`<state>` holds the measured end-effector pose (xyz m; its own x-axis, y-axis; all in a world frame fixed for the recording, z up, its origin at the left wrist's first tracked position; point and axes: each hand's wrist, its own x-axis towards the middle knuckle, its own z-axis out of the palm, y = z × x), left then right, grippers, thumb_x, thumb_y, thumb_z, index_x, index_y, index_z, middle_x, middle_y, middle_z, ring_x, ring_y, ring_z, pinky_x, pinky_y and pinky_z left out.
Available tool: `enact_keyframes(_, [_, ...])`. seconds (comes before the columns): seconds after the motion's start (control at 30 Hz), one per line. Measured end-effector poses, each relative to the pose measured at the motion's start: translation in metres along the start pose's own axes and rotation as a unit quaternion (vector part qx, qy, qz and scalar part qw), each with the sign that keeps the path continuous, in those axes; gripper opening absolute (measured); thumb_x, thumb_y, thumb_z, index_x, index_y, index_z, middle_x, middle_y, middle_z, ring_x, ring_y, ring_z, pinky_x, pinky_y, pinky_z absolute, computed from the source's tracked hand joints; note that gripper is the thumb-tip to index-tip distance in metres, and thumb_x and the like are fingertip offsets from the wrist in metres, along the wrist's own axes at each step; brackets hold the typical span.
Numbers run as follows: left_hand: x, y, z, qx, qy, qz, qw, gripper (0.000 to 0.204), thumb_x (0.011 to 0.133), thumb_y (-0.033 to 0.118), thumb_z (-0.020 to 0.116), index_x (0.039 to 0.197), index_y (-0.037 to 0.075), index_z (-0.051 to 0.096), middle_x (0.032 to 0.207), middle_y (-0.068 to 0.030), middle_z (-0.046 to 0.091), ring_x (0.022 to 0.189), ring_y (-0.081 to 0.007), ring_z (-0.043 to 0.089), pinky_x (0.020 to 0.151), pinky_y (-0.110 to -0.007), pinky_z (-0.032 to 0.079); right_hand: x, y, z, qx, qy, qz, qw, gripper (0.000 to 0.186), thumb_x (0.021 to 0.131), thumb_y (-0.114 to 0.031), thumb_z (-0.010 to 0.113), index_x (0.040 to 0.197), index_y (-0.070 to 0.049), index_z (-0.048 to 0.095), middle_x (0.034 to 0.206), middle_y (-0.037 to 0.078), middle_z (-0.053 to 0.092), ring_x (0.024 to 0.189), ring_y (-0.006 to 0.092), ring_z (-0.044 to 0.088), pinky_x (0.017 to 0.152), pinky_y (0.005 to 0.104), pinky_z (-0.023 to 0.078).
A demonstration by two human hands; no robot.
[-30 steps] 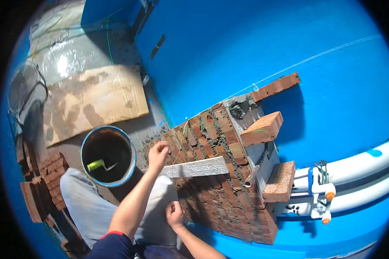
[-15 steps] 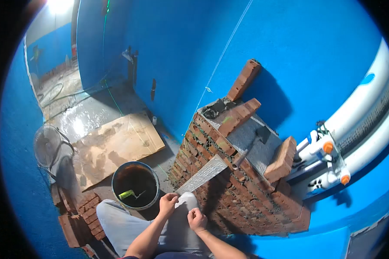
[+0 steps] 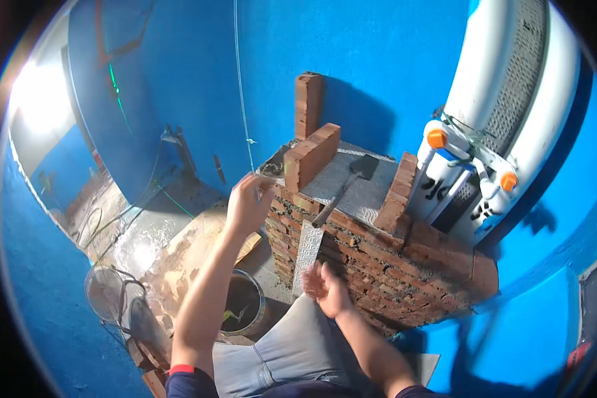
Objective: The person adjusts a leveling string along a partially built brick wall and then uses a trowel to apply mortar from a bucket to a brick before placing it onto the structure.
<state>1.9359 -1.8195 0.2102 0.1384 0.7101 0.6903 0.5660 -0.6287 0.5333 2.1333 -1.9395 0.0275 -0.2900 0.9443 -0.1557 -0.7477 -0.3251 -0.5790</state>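
Observation:
My left hand (image 3: 247, 202) is raised beside the near left corner of a brick wall (image 3: 365, 265), close to a taut white string (image 3: 242, 93). Its fingers curl toward the thumb; whatever they may pinch is too small to see. Lower down, my right hand (image 3: 327, 292) is held with fingers loosely apart and a little blurred, in front of a pale patterned strip (image 3: 308, 249) leaning on the wall. A trowel (image 3: 363, 167) lies on the wall's top, its handle jutting over the front edge. One brick (image 3: 312, 156) stands on edge nearby, another brick (image 3: 308, 106) stands upright behind.
A third brick (image 3: 398, 192) leans at the right end of the wall top. White pipes with orange caps (image 3: 437, 138) rise beyond it. Below my left forearm stands a bucket (image 3: 262, 312) with a green-handled tool inside. A stained board (image 3: 192, 245) lies on the floor.
My left hand has risen from my knee to the wall's corner. My right hand has lifted slightly and its fingers have loosened. The view has shifted toward the wall.

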Motion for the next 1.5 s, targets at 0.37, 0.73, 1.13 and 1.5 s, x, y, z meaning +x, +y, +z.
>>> enact_keyframes(0.37, [0.161, 0.034, 0.108, 0.317, -0.261, -0.130, 0.902, 0.062, 0.069, 0.051, 0.073, 0.109, 0.004, 0.066, 0.108, -0.0149, 0.067, 0.101, -0.0289, 0.064, 0.084, -0.037, 0.052, 0.099, -0.095, 0.084, 0.143, 0.043, -0.067, 0.986, 0.029, 0.099, -0.035, 0.047, 0.081, -0.011, 0.049, 0.065, -0.001, 0.043, 0.053, 0.0100, 0.040, 0.054, 0.0254, 0.038])
enact_keyframes(0.73, [0.050, 0.016, -0.037, -0.186, -0.020, -0.173, 0.967, 0.043, 0.069, 0.018, 0.077, 0.105, -0.001, 0.062, 0.097, -0.0088, 0.066, 0.089, -0.0170, 0.061, 0.080, -0.031, 0.048, -0.040, -0.025, 0.048, -0.276, 0.044, -0.121, 0.952, 0.023, 0.097, -0.025, 0.051, 0.083, -0.009, 0.045, 0.062, 0.001, 0.047, 0.048, 0.0091, 0.044, 0.047, 0.0262, 0.040])
enact_keyframes(1.13, [-0.342, -0.050, -0.128, -0.543, 0.278, -0.361, 0.705, 0.032, 0.093, 0.027, 0.052, 0.116, 0.005, 0.057, 0.109, -0.0089, 0.063, 0.097, -0.0203, 0.061, 0.081, -0.034, 0.051, -0.079, 0.059, 0.032, -0.517, 0.014, -0.065, 0.853, 0.021, 0.090, -0.026, 0.062, 0.093, -0.006, 0.057, 0.066, -0.003, 0.052, 0.060, 0.0062, 0.049, 0.055, 0.0246, 0.041])
enact_keyframes(1.5, [-0.423, -0.109, -0.154, -0.657, 0.368, -0.243, 0.611, 0.058, 0.089, 0.038, 0.057, 0.137, 0.010, 0.041, 0.134, -0.0073, 0.051, 0.122, -0.0278, 0.048, 0.106, -0.044, 0.036, 0.027, 0.100, 0.028, -0.792, -0.004, 0.121, 0.598, 0.044, 0.094, -0.042, 0.047, 0.084, -0.001, 0.060, 0.078, 0.025, 0.059, 0.077, 0.0385, 0.062, 0.067, 0.0457, 0.046])
